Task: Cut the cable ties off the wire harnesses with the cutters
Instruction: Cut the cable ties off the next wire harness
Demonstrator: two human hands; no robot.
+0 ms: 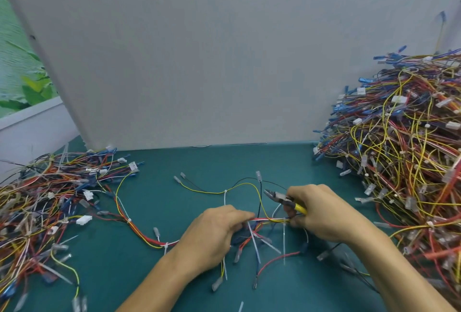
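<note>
A wire harness (pixel 272 220) of red, yellow, white and black wires lies across the green mat in front of me. My left hand (pixel 214 231) pinches its bundle on the left side. My right hand (pixel 321 214) grips yellow-handled cutters (pixel 282 198), whose dark jaws point up and left, and its fingers also hold the bundle's right side. White cable ties (pixel 284 239) hang from the bundle between my hands. Another tie (pixel 225 195) sits on the yellow wire farther back.
A tall heap of harnesses (pixel 399 157) fills the right side. A lower pile of harnesses (pixel 45 202) covers the left. A grey partition (pixel 224 62) stands behind the green mat (pixel 212 162). A loose tie piece (pixel 240 306) lies near the front edge.
</note>
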